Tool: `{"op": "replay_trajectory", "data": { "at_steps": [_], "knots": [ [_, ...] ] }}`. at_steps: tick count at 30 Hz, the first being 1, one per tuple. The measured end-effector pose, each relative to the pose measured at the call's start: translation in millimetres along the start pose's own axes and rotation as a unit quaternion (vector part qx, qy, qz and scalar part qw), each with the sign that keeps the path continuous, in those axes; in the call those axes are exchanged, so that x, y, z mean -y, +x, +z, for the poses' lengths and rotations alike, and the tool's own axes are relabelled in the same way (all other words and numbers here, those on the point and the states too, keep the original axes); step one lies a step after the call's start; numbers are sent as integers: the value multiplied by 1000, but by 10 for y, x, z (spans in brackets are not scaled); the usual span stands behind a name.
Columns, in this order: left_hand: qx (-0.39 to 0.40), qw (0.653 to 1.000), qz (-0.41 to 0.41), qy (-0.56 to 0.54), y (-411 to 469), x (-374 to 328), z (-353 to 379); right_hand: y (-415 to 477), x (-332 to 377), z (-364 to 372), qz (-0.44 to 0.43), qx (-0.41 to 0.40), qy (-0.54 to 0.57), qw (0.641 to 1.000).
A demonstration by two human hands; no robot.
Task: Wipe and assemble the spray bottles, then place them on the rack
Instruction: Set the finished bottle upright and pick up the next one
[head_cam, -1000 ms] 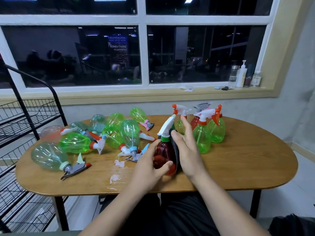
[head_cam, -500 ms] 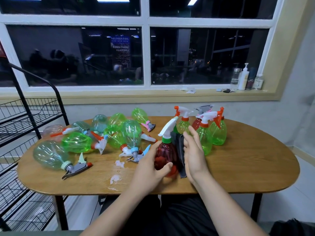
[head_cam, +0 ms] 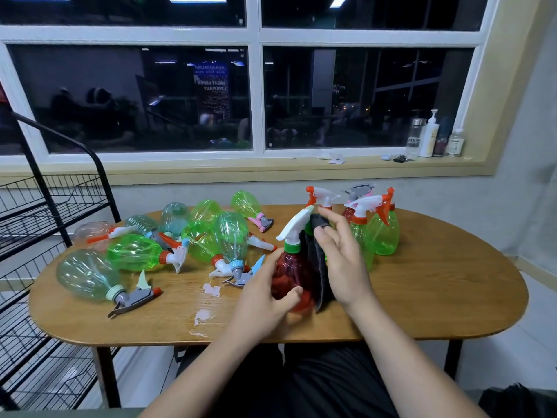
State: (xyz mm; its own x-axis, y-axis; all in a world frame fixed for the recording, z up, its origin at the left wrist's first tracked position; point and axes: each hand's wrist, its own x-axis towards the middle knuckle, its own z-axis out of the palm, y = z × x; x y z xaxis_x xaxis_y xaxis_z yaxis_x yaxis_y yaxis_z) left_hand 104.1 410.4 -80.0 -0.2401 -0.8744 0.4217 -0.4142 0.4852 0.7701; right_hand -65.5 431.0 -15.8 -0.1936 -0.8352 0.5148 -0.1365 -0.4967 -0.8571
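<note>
Everything here is placed off the see-through red plastic spray bottle (head_cam: 290,274) with the white trigger head and green collar. It stands upright near the front edge of the oval wooden table (head_cam: 437,285), right in front of the person.

The left hand (head_cam: 262,300) grips the bottle's fat lower half from the left, fingers curled round the back and thumb hooked across the front. The right hand (head_cam: 344,267) is on the bottle's right side with a dark grey cloth (head_cam: 316,267) sandwiched between palm and plastic. Its fingers are mostly straight and fanned apart, pressing the cloth on rather than clutching it. The top of the cloth flops over near the fingertips, level with the trigger head, and I can't tell if anything pinches it there.

Just behind and to the right of the red bottle is a cluster of upright green plastic spray bottles with orange-and-white triggers (head_cam: 383,233), plus a red one half hidden among them. To its left, a messy pile of green and clear bottles lying on their sides (head_cam: 135,251), and furthest out in that direction a pale grey-green bottle with a grey trigger (head_cam: 87,276). Far left of it, beyond the table's end, stands the black wire rack (head_cam: 45,206). Well behind and to the right, a few small bottles on the windowsill (head_cam: 428,137).
</note>
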Motion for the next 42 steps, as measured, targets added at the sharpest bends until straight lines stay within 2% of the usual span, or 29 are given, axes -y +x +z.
{"op": "replay_trajectory", "data": {
  "at_steps": [4,7,12,15,20,26,29,38,42],
  "knots": [
    [-2,1000,9,-3,-8,-16,-8,-62,-197,-23,10,9,-34,999],
    [2,1000,12,-9,-17,-13,-2,-75,-284,-87,36,-7,-20,999],
    [-15,1000,15,-7,-16,31,-1,-86,-321,-37,120,-56,131,983],
    [-24,999,20,14,-12,34,-17,-87,-253,-37,135,-88,191,968],
    [10,999,17,-34,-23,18,-35,-98,-81,-92,64,-102,170,978],
    [11,999,15,-40,-39,-9,-46,-235,142,-50,-33,-24,63,997],
    [8,999,17,-41,-36,-16,-33,-283,113,47,-31,5,24,999],
    [-36,998,42,1,-19,10,-6,-496,2,194,0,13,11,1000],
    [-44,998,38,7,-11,21,1,-581,7,140,1,15,58,998]
  ]
}}
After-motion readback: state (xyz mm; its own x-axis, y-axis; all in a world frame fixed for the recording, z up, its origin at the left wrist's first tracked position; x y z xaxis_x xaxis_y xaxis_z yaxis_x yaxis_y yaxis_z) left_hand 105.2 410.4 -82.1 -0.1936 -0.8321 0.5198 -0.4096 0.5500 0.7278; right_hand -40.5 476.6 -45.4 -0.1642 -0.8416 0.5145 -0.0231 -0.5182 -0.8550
